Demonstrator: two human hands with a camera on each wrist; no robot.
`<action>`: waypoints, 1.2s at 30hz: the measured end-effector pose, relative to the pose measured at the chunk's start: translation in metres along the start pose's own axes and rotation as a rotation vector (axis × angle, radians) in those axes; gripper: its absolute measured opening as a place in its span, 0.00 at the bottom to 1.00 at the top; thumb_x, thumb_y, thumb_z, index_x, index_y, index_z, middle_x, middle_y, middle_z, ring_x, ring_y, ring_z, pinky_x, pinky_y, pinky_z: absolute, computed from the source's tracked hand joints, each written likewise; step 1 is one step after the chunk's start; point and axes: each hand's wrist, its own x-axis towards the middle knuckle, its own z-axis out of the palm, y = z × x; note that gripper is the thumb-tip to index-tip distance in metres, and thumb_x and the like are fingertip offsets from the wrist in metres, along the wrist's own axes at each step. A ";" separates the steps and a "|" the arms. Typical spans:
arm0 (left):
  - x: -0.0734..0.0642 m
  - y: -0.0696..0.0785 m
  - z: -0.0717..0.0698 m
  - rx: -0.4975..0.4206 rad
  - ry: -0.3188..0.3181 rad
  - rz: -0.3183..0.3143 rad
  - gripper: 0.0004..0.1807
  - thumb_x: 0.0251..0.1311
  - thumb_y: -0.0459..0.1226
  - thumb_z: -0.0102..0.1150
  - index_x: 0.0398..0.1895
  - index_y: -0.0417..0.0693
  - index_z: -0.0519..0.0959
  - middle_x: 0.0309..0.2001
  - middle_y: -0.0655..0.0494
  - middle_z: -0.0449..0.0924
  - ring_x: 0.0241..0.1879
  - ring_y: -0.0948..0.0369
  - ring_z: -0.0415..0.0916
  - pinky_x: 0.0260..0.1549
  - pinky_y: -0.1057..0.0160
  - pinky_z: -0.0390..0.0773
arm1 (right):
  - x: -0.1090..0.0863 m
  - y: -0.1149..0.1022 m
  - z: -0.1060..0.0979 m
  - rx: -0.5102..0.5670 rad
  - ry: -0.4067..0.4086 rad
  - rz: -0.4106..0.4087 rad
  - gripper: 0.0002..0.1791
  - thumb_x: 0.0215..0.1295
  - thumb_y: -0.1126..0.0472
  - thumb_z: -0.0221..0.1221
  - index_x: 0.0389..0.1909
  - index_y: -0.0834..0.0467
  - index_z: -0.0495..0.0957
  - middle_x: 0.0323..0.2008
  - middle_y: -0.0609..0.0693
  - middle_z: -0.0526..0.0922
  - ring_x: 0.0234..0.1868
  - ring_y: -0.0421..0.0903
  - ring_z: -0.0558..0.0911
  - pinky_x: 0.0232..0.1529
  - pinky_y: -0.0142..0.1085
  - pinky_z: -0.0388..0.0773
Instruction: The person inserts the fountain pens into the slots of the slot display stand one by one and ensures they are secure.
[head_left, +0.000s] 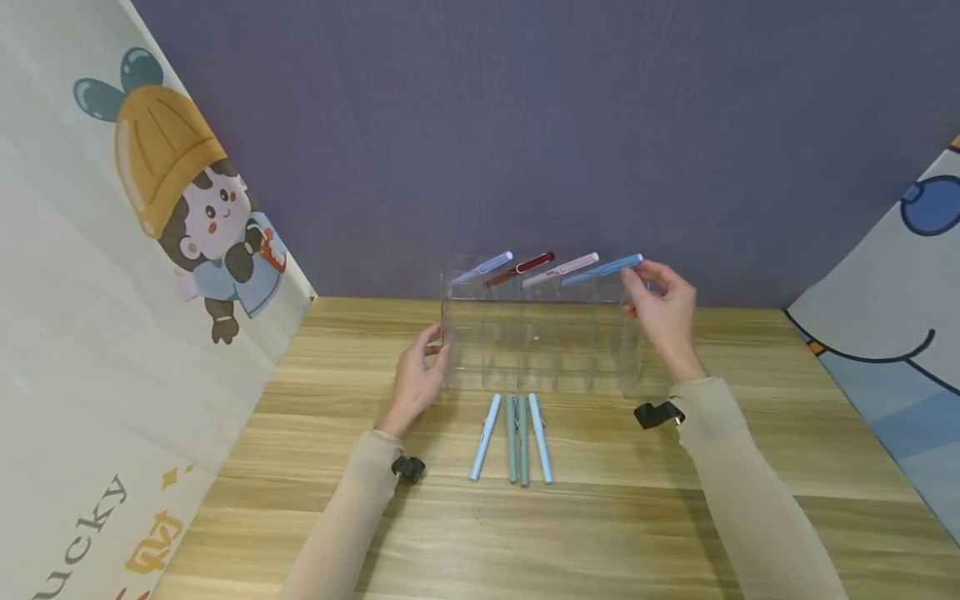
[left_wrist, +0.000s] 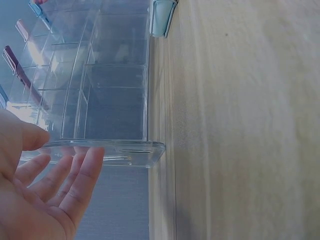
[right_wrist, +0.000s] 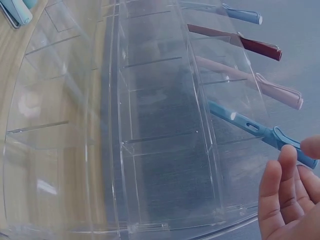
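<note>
A clear acrylic pen rack [head_left: 536, 337] with stepped compartments stands against the back wall. In its top row lean a lavender-blue pen [head_left: 483, 267], a dark red pen [head_left: 520, 269], a pale pink pen [head_left: 561, 270] and a blue pen [head_left: 603, 269]. My right hand [head_left: 663, 307] pinches the capped upper end of the blue pen between thumb and fingers, the pen's lower part inside the rack. At the rack's left side, my left hand [head_left: 416, 375] touches the clear side wall [left_wrist: 125, 152] with fingers loosely extended.
On the wooden table [head_left: 480, 542] in front of the rack lie two light blue pens [head_left: 485, 437] on either side of two grey-green pens [head_left: 512, 437]. A grey-blue panel [head_left: 525, 125] rises behind. Cartoon-printed sheets [head_left: 67, 250] border both sides.
</note>
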 end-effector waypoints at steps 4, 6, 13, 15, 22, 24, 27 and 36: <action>0.001 -0.001 0.000 0.000 0.004 -0.002 0.25 0.77 0.35 0.57 0.75 0.41 0.72 0.72 0.37 0.76 0.62 0.42 0.82 0.54 0.47 0.90 | -0.002 0.004 0.000 -0.002 -0.008 0.004 0.25 0.73 0.53 0.67 0.64 0.64 0.81 0.40 0.32 0.84 0.19 0.31 0.81 0.24 0.23 0.84; 0.001 -0.001 0.001 0.000 0.005 -0.003 0.25 0.77 0.35 0.57 0.75 0.41 0.72 0.72 0.37 0.76 0.62 0.42 0.83 0.53 0.47 0.91 | -0.003 0.007 0.001 -0.001 -0.010 0.012 0.23 0.73 0.54 0.67 0.63 0.63 0.81 0.39 0.32 0.85 0.18 0.31 0.80 0.24 0.23 0.83; 0.001 -0.001 0.001 -0.007 0.003 -0.006 0.26 0.77 0.34 0.57 0.75 0.39 0.71 0.72 0.36 0.76 0.62 0.41 0.82 0.52 0.48 0.91 | -0.010 0.019 0.005 0.049 -0.004 0.023 0.20 0.73 0.57 0.67 0.59 0.63 0.81 0.37 0.34 0.86 0.17 0.32 0.79 0.22 0.24 0.83; 0.001 -0.002 0.001 -0.007 0.003 -0.001 0.26 0.77 0.34 0.57 0.75 0.38 0.71 0.72 0.35 0.75 0.62 0.41 0.82 0.52 0.48 0.91 | -0.013 0.022 0.006 0.067 -0.002 0.022 0.19 0.73 0.58 0.67 0.58 0.65 0.81 0.37 0.35 0.86 0.17 0.32 0.78 0.22 0.24 0.82; 0.001 -0.004 0.003 -0.001 0.004 0.003 0.26 0.77 0.33 0.57 0.75 0.38 0.71 0.72 0.36 0.76 0.62 0.40 0.82 0.52 0.48 0.91 | -0.024 0.030 0.009 0.091 -0.027 0.053 0.15 0.74 0.58 0.66 0.56 0.61 0.82 0.39 0.36 0.86 0.19 0.32 0.79 0.24 0.23 0.83; 0.001 -0.003 0.003 -0.001 0.003 0.002 0.26 0.77 0.33 0.57 0.75 0.39 0.71 0.71 0.37 0.76 0.61 0.41 0.82 0.52 0.48 0.91 | -0.028 0.033 0.009 0.105 -0.032 0.062 0.15 0.74 0.59 0.66 0.56 0.62 0.82 0.40 0.36 0.86 0.19 0.33 0.79 0.24 0.24 0.83; 0.001 -0.003 0.003 0.001 0.003 0.003 0.26 0.77 0.33 0.57 0.75 0.40 0.71 0.71 0.37 0.77 0.61 0.41 0.83 0.52 0.48 0.91 | -0.034 0.038 0.011 0.108 -0.042 0.067 0.14 0.75 0.59 0.65 0.55 0.62 0.82 0.40 0.37 0.87 0.19 0.34 0.79 0.24 0.24 0.83; 0.003 -0.004 0.003 0.010 0.006 -0.005 0.25 0.77 0.34 0.57 0.75 0.42 0.71 0.71 0.39 0.77 0.62 0.42 0.83 0.53 0.49 0.91 | -0.048 0.055 0.016 0.104 -0.084 0.069 0.06 0.74 0.61 0.65 0.48 0.51 0.83 0.37 0.35 0.87 0.18 0.34 0.78 0.23 0.26 0.83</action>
